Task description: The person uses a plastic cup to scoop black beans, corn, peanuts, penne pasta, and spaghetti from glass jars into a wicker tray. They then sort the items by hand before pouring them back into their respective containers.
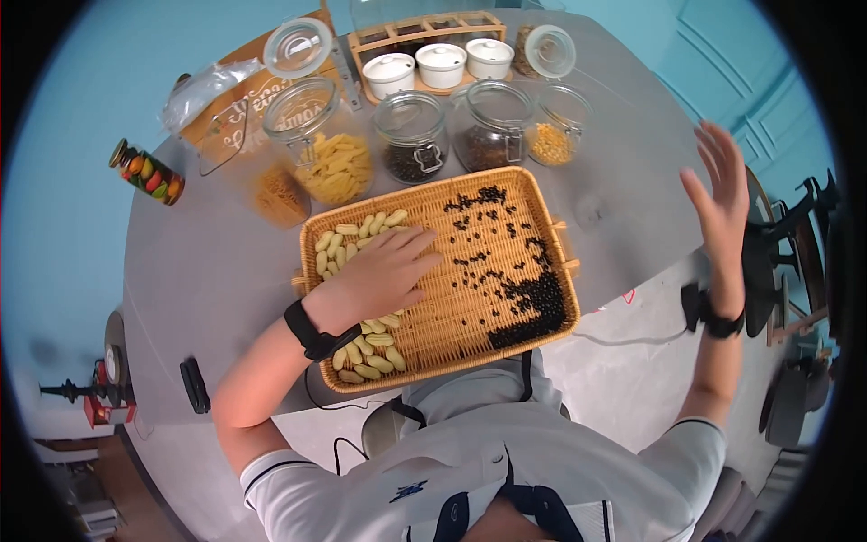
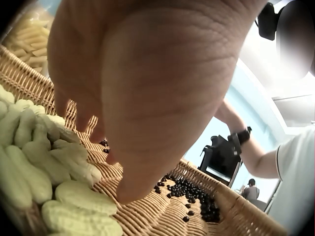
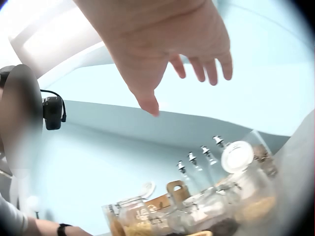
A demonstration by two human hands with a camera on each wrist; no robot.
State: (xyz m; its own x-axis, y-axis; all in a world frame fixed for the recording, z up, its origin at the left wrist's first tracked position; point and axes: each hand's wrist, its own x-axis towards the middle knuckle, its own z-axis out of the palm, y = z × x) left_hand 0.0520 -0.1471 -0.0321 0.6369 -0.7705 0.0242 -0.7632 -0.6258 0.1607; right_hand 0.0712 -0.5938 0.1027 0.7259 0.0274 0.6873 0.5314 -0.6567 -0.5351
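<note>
Left hand (image 1: 375,275), fingers loosely spread, over peanuts (image 1: 381,364), contact unclear; right hand (image 1: 722,212) raised, open; basket (image 1: 433,330) weave separates peanuts from black beans (image 1: 540,303).

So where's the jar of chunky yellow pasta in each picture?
Head view: the pasta jar is left of the middle, behind the basket.
Left wrist view: part of it shows in the top left corner, past the basket's edge.
Right wrist view: bottom edge, left of the middle, and blurry.
Shared landmark: the light blue wall shows in all three.
</note>
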